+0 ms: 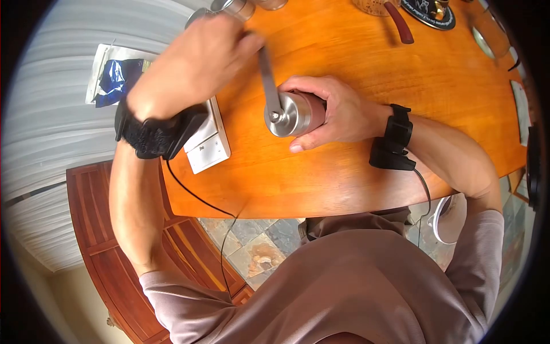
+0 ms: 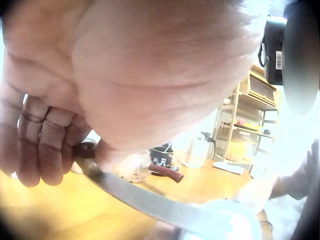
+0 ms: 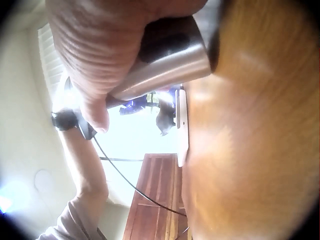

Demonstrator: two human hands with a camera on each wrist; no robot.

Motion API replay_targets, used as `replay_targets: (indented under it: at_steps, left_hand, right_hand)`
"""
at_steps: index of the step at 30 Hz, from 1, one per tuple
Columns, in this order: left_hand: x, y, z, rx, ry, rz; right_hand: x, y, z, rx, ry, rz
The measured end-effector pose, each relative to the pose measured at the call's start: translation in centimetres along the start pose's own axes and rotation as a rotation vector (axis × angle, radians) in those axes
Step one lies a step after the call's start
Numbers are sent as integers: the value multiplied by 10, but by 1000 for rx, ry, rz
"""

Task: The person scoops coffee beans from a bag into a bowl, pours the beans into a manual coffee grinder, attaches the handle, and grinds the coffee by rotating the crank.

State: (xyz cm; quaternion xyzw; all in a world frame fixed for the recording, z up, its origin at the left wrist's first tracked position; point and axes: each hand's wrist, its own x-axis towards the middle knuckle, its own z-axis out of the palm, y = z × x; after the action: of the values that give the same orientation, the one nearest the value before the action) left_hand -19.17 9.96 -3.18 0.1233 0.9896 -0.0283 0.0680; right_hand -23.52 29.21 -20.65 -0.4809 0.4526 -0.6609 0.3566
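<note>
A steel hand grinder (image 1: 295, 114) stands on an orange wooden table (image 1: 355, 178), near the table's front edge, with the person's right hand (image 1: 335, 112) wrapped around its body. A flat metal crank (image 1: 268, 80) runs from the grinder's top away toward the far side of the table, and the left hand (image 1: 197, 60) is curled around the crank's far end. To the left of the grinder a white box (image 1: 209, 143) lies at the table's left edge, and beyond the grinder, at the table's far edge, sit a metal cup (image 1: 234, 8) and a dark round tray (image 1: 428, 12).
</note>
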Motion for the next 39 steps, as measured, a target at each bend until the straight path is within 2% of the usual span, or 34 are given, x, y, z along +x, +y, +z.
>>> replay_targets:
  at_steps: [1, 3, 4, 5, 6, 8, 9, 10, 13, 15, 17, 20, 22, 23, 24, 25, 26, 27, 28, 29, 31, 32, 33, 35, 36, 39]
  left_hand:
    - [11, 11, -5, 97, 101, 171]
    - [21, 74, -23, -48, 78, -114]
    - [17, 80, -26, -77, 14, -63]
    - [12, 92, -21, -16, 76, 83]
    - [1, 106, -18, -18, 74, 85]
    - [-28, 135, -11, 42, 106, 199]
    - [-42, 140, -9, 12, 13, 227]
    - [-58, 142, -7, -16, -80, 253]
    - [-94, 129, 6, -143, -240, 101]
    - [-109, 108, 4, -205, -308, 34]
    - [-119, 84, 4, -154, -458, -231]
    - [-102, 50, 6, -229, -450, -398]
    - [-87, 36, 7, -138, -302, -377]
    - [-74, 27, 7, -132, -292, -441]
    - [-68, 7, 14, -22, -210, -338]
    - [-63, -12, 15, 69, -129, -39]
    - [-49, -33, 19, 350, 65, 396]
    - [-28, -24, 8, 324, 20, 393]
    - [-2, -32, 11, 211, -128, 211]
    - [16, 4, 0, 17, -104, -101]
    - [29, 31, -10, -31, 58, 85]
    - [32, 73, -25, -188, 31, -109]
    - [26, 83, -32, -324, -94, -146]
    - [13, 120, -31, -188, 38, 223]
    - [1, 112, -14, -214, 27, 285]
    - [-45, 122, -10, -241, -112, 224]
  right_hand:
    - [-1, -1, 1, 0, -4, 1]
    - [-2, -6, 2, 87, -41, -6]
    - [-1, -11, 0, 88, -41, -5]
    - [0, -20, -4, -86, -73, -81]
    - [1, -23, -7, -260, -102, -158]
    - [2, -2, -5, -232, -20, -183]
    - [1, 7, -5, -204, 56, -210]
    - [-1, 3, -4, -224, 47, -141]
    - [-1, 2, 1, -241, 38, -217]
    - [0, 1, 3, 54, -16, 1]
    - [1, 1, 1, 20, -8, 6]
    - [1, -4, 0, 27, -5, -11]
    - [1, -6, -1, 66, -1, -39]
    - [1, -6, -2, 34, -7, -38]
    - [2, -6, -2, 2, -15, -36]
    - [2, -4, -2, -2, -18, -36]
    - [2, -2, -1, 29, 2, -10]
    - [2, -1, -1, 61, 20, 15]
    - [2, -3, -2, 57, 16, 15]
    - [2, -5, -3, 29, 4, 0]
    - [1, -6, -4, -4, -4, -11]
    - [0, -5, -4, -74, -8, -27]
    - [-1, -4, -3, -141, -14, -43]
    - [0, 1, -1, -123, -3, -52]
    - [1, 3, -2, -113, 6, -68]
    - [4, 7, -6, -90, 37, -116]
